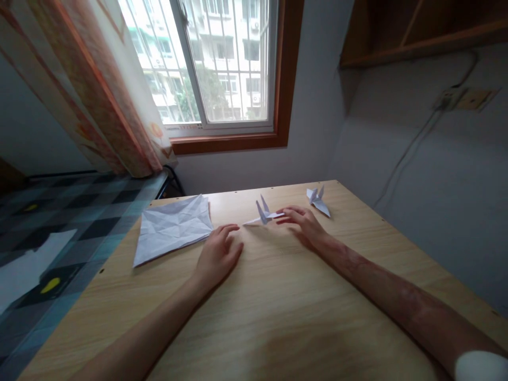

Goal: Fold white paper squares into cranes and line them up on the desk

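Wood-grained bench (254,317) with a flat stack of creased white paper (172,225) and a spiky folded figure (264,217) between two bare hands.
The bench is pale and smooth; the stack lies at its far left, roughly four-sided, its top sheet webbed with crossing fold lines. The left hand (220,247) rests just beside the stack, holding nothing, fingers loosely curled with the thumb apart. The right hand (302,221) reaches to the figure's flat right-hand flap; whether its fingers are clamped on that paper I cannot tell. The figure stands with two slim points upright and a thin spike leftward. Beyond the right hand sits another folded figure (317,201), crisp and pointed.
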Demonstrator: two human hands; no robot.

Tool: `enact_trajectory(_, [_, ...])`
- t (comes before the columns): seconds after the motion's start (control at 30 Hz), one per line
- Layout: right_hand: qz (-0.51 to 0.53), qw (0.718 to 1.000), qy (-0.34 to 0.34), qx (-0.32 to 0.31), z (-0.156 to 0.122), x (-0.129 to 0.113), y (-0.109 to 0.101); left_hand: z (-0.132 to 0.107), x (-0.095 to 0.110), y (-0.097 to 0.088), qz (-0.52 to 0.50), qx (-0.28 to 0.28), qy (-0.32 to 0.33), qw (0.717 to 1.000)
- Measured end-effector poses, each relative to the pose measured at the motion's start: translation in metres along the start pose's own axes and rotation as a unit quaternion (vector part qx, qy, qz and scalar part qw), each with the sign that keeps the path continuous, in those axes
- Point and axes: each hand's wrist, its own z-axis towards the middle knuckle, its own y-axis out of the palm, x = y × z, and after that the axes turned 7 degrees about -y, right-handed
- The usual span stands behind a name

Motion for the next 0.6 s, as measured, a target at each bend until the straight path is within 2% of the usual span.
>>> enact_trajectory(0.07, [-0.058,0.994,-0.019,0.089,0.008,0.01,-0.01,0.0,-0.003,0.001,-0.002,-0.021,0.0,1.0])
enact_trajectory(0.23, [-0.116,0.973,-0.019,0.198,0.015,0.031,-0.031,0.0,-0.002,0.0,0.019,-0.035,0.02,0.999])
enact_trajectory(0.43, [-0.196,0.953,-0.007,0.232,0.011,0.038,-0.041,0.0,0.002,-0.002,0.028,-0.047,0.018,0.998])
enact_trajectory(0.6, [-0.197,0.955,0.004,0.222,0.014,0.043,-0.044,0.001,0.001,-0.002,0.028,-0.054,0.017,0.998])
